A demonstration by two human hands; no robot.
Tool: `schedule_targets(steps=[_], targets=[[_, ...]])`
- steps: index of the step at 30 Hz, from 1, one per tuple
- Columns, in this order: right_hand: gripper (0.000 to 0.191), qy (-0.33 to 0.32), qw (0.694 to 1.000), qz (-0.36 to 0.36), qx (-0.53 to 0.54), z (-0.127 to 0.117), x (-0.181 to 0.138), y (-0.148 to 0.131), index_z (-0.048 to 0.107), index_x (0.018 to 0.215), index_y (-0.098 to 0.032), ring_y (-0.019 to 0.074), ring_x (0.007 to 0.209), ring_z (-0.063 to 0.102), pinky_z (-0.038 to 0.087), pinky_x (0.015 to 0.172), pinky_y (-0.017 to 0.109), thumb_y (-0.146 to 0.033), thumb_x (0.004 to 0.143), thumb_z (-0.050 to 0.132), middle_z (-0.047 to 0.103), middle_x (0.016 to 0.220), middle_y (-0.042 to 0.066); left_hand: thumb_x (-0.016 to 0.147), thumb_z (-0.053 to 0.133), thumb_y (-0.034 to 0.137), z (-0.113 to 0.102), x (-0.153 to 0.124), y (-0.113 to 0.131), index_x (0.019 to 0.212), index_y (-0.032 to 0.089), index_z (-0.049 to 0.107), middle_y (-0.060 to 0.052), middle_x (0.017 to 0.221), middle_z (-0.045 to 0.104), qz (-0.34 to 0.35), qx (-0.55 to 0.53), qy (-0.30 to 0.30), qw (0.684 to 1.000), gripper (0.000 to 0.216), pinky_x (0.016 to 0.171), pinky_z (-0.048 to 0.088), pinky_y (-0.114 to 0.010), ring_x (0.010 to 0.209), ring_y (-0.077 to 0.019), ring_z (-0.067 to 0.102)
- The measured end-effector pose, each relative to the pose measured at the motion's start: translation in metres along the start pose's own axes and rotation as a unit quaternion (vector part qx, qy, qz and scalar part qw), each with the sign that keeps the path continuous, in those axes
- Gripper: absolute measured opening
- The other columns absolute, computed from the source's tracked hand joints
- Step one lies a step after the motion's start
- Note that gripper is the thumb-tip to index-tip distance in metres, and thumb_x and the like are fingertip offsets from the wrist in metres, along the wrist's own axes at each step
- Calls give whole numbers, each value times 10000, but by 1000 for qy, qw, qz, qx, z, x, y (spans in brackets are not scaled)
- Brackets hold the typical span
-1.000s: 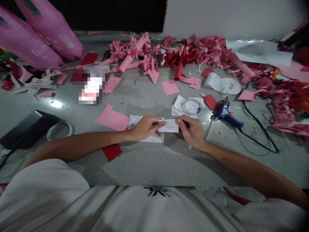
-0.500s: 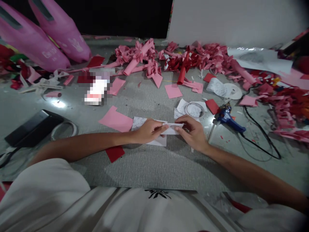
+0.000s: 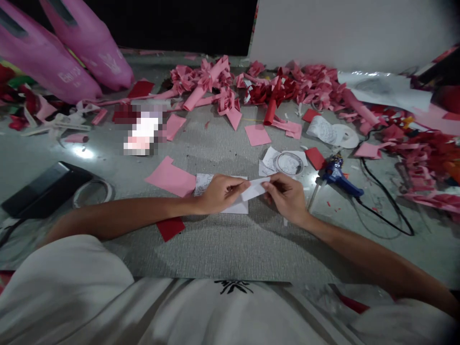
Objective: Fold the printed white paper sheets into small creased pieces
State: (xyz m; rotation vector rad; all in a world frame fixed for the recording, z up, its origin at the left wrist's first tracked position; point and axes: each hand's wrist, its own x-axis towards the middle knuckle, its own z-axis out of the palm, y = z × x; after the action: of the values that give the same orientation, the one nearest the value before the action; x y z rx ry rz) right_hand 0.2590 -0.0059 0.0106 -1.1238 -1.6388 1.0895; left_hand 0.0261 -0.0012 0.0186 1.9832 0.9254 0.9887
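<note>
Between my two hands is a narrow strip of white paper, slightly tilted with its right end higher. My left hand pinches the strip's left end between thumb and fingers. At the other end, my right hand grips it the same way. Below them on the table lies a white sheet with black printing, partly covered by my left hand. A pink paper piece is to its left, and a red paper square lies partly under my left forearm.
A tape roll rests on paper scraps beyond my right hand. A blue glue gun with a black cord lies to the right. Pink and red paper pieces pile along the back. Pink bottles and a black box are left.
The white paper strip has tilted, its right end rising. My right hand has shifted slightly and now pinches the strip's right end, leaving more of it showing.
</note>
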Motion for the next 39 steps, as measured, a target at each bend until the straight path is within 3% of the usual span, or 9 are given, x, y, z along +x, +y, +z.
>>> schedule_targets(steps=[5, 8, 11, 15, 21, 28, 32, 35, 39], targets=[[242, 98, 995, -15, 31, -1, 1, 4, 674, 887, -242, 129, 451, 556, 464, 444, 257, -461, 980, 718, 603, 565, -54, 1095, 476, 549, 2, -1, -7, 761, 152, 684, -11, 603, 625, -76, -94, 23, 992, 559, 501, 373, -215, 475, -79, 496], [247, 51, 999, -6, 13, -2, 1, 4, 684, 877, -235, 134, 481, 585, 484, 471, 263, -455, 989, 699, 633, 600, -39, 1067, 527, 578, 1, 0, -8, 1128, 133, 748, -67, 815, 750, -128, -183, -21, 975, 501, 559, 472, -216, 570, -102, 626], [184, -23, 1000, -11, -18, -2, -2, 4, 683, 958, -232, 129, 509, 600, 485, 491, 264, -409, 1006, 669, 694, 694, -21, 963, 736, 508, -1, 4, -6, 1430, 163, 624, -61, 912, 768, -132, -219, -118, 959, 591, 635, 511, -216, 712, -128, 688], [81, -9, 998, -41, -47, -1, -6, 6, 647, 998, -245, 126, 579, 617, 505, 551, 272, -318, 1025, 623, 709, 814, -10, 899, 817, 446, 0, 6, -6, 1469, 177, 592, -20, 848, 743, -140, -238, -163, 947, 669, 617, 509, -217, 675, -120, 648], [43, 26, 986, -102, -132, -3, -3, 10, 592, 1030, -248, 174, 800, 661, 546, 725, 321, -284, 1037, 570, 673, 929, 28, 960, 744, 432, 2, 2, -8, 1187, 185, 748, -9, 846, 743, -106, -53, -22, 993, 335, 615, 428, -216, 639, -95, 583], [32, 40, 978, -98, -178, -8, -3, 7, 545, 1039, -252, 187, 814, 625, 522, 749, 340, -255, 1045, 513, 622, 915, 27, 1049, 595, 299, 2, -1, -7, 1013, 187, 735, -6, 827, 746, -68, 113, 12, 991, 183, 844, 495, -315, 723, -139, 640], [53, -6, 981, -86, -174, -9, -4, 1, 555, 1042, -247, 181, 807, 623, 516, 721, 326, -259, 1050, 504, 633, 943, 33, 1033, 588, 263, 2, -5, -7, 1296, 167, 643, -94, 1154, 755, -70, 169, 17, 983, 285, 1026, 490, -416, 1023, -222, 699], [76, 8, 982, -63, -176, -10, -4, -2, 599, 1048, -244, 146, 643, 572, 467, 600, 293, -253, 1042, 523, 647, 838, -3, 1030, 496, 161, 2, -10, -9, 1590, 187, 389, -174, 1573, 523, -31, 240, -6, 970, 570, 1164, 416, -493, 1439, -301, 512], [154, 21, 968, -86, -234, -12, -2, -1, 686, 1043, -240, 175, 724, 664, 522, 672, 320, -225, 1020, 535, 744, 911, 27, 1043, 324, 59, 1, -13, -11, 1659, 245, 299, -157, 1672, 421, 7, 315, -87, 945, 644, 1232, 310, -586, 1539, -329, 408]])
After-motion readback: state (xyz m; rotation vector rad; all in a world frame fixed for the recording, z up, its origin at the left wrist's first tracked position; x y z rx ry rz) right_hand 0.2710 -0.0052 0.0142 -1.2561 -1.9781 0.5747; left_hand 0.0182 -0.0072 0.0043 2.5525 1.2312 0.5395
